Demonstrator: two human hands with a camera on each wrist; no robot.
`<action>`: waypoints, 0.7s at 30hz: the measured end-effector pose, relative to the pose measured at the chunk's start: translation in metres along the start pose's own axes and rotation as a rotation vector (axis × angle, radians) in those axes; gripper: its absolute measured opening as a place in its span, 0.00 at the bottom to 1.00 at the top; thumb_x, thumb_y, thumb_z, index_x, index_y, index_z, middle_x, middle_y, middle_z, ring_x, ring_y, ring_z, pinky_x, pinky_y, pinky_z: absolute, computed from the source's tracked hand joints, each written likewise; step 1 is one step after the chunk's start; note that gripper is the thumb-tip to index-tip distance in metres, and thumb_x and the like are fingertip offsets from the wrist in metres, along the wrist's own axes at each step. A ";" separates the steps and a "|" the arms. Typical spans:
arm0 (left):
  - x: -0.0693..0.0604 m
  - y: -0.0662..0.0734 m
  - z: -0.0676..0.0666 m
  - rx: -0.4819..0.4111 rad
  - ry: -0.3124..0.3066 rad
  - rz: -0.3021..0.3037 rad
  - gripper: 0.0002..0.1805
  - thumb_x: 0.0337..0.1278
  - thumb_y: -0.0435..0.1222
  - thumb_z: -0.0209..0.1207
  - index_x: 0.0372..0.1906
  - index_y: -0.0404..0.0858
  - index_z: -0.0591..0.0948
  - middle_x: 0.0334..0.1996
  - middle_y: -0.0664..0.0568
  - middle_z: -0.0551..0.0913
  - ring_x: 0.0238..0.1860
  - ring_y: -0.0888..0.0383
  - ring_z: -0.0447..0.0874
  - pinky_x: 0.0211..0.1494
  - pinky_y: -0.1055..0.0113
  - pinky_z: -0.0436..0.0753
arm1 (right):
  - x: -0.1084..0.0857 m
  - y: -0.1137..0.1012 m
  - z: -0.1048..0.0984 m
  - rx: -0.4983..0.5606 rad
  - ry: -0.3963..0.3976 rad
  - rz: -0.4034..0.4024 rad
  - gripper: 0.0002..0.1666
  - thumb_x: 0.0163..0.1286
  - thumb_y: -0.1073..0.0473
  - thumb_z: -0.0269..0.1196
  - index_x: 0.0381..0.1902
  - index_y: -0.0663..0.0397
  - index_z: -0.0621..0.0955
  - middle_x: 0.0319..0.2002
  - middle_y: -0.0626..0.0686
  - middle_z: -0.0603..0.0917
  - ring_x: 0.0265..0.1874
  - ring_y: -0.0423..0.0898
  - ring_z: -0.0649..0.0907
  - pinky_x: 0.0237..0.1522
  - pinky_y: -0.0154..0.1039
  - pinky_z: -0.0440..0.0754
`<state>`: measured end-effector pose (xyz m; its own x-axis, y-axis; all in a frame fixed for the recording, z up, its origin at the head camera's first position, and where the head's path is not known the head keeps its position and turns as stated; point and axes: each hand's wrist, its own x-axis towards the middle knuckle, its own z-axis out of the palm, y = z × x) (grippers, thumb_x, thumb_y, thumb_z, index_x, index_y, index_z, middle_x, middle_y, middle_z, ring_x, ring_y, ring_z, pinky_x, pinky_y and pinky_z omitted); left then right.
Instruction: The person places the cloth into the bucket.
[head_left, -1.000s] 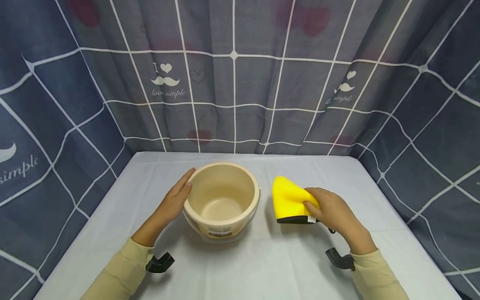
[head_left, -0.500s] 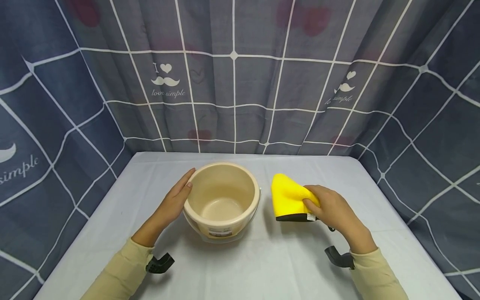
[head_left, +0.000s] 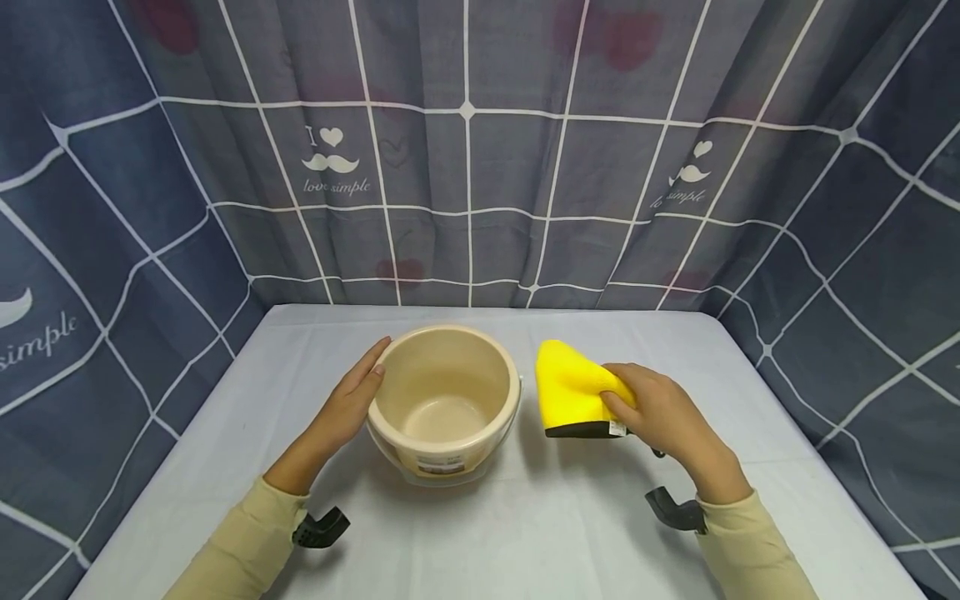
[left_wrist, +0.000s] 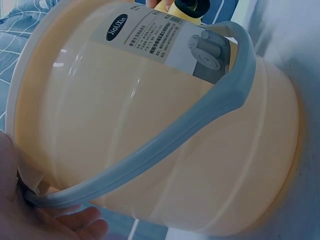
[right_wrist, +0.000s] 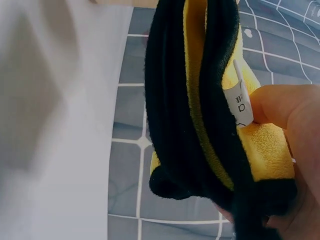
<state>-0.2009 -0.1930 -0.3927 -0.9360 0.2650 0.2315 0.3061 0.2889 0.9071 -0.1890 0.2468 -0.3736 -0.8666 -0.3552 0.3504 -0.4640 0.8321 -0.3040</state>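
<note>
Grey checked curtain (head_left: 510, 167) fills the upper frame and both sides, printed with white hearts, moustaches and lettering. Table (head_left: 577, 533) with white cover spans the centre and lower part. Bucket (head_left: 446, 375), cream, stands upright just left of frame centre, mouth facing up. Its handle (left_wrist: 155, 150) hangs down round the outer wall. Beige sleeves (head_left: 243, 529) enter from the lower left and lower right. Cloth (head_left: 573, 387), yellow with black edging, is right of centre, near the bucket but apart from it.

Left hand (head_left: 347, 407): extended fingers lie along the left side of the bucket's rim, thumb touching the rim. Right hand (head_left: 663, 417): thumb and fingers closed on the right part of the cloth, a firm, narrow pinch.

Black brackets (head_left: 321, 528) show at both wrists, lower left and lower right. Printed label (left_wrist: 165, 40) is on the bucket's front. Small white tag (right_wrist: 237, 107) sits at the cloth's edging, beside the right thumb.
</note>
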 end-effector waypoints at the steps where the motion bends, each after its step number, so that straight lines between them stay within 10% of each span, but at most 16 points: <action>1: 0.000 0.000 0.000 0.001 0.001 -0.002 0.30 0.84 0.39 0.36 0.80 0.31 0.51 0.80 0.37 0.50 0.80 0.41 0.43 0.79 0.43 0.44 | 0.000 -0.001 0.000 0.001 0.002 -0.003 0.23 0.71 0.59 0.67 0.61 0.60 0.81 0.52 0.58 0.85 0.43 0.53 0.83 0.49 0.55 0.82; 21: -0.001 0.001 0.001 -0.010 0.008 -0.011 0.30 0.83 0.38 0.36 0.80 0.30 0.51 0.80 0.36 0.50 0.80 0.41 0.44 0.79 0.43 0.45 | 0.011 -0.013 -0.008 0.004 0.084 -0.090 0.20 0.69 0.61 0.66 0.58 0.59 0.82 0.50 0.55 0.86 0.40 0.50 0.81 0.44 0.51 0.81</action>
<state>-0.1997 -0.1922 -0.3923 -0.9407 0.2548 0.2238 0.2938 0.2826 0.9132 -0.1905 0.2355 -0.3585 -0.8033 -0.3910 0.4492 -0.5396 0.7970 -0.2713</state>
